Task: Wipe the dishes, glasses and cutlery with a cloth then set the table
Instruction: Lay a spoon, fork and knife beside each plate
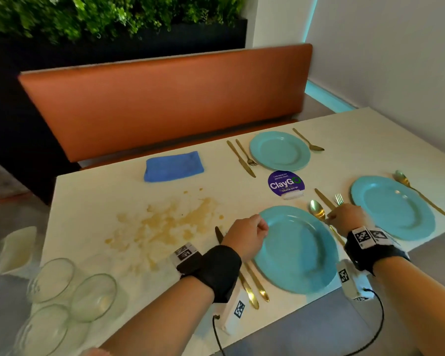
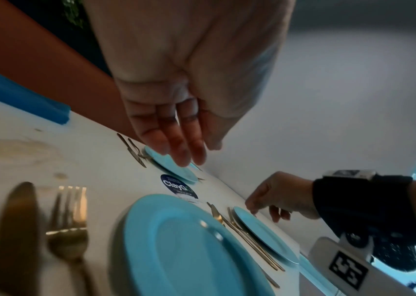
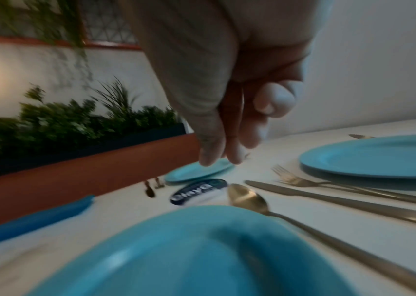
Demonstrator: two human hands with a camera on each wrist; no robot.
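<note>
A blue plate (image 1: pixel 296 250) lies at the near table edge, with a gold knife (image 2: pixel 17 230) and fork (image 2: pixel 67 230) on its left and a gold spoon (image 1: pixel 317 209) on its right. My left hand (image 1: pixel 247 233) hovers over the plate's left rim, fingers relaxed and holding nothing in the left wrist view (image 2: pixel 176 144). Above the spoon's handle, my right hand (image 1: pixel 343 217) hangs with loose fingers (image 3: pixel 227 140) and holds nothing. The spoon (image 3: pixel 248 198) lies flat on the table. A folded blue cloth (image 1: pixel 174 165) rests at the far edge.
Two more set places have blue plates, one at the right (image 1: pixel 392 206) and one far (image 1: pixel 279 151), each with gold cutlery. Glass bowls (image 1: pixel 94 296) stand at the near left corner, next to a white jug (image 1: pixel 17 250). A brown stain (image 1: pixel 165 222) and a purple ClayGo sign (image 1: pixel 286 185) mark the table.
</note>
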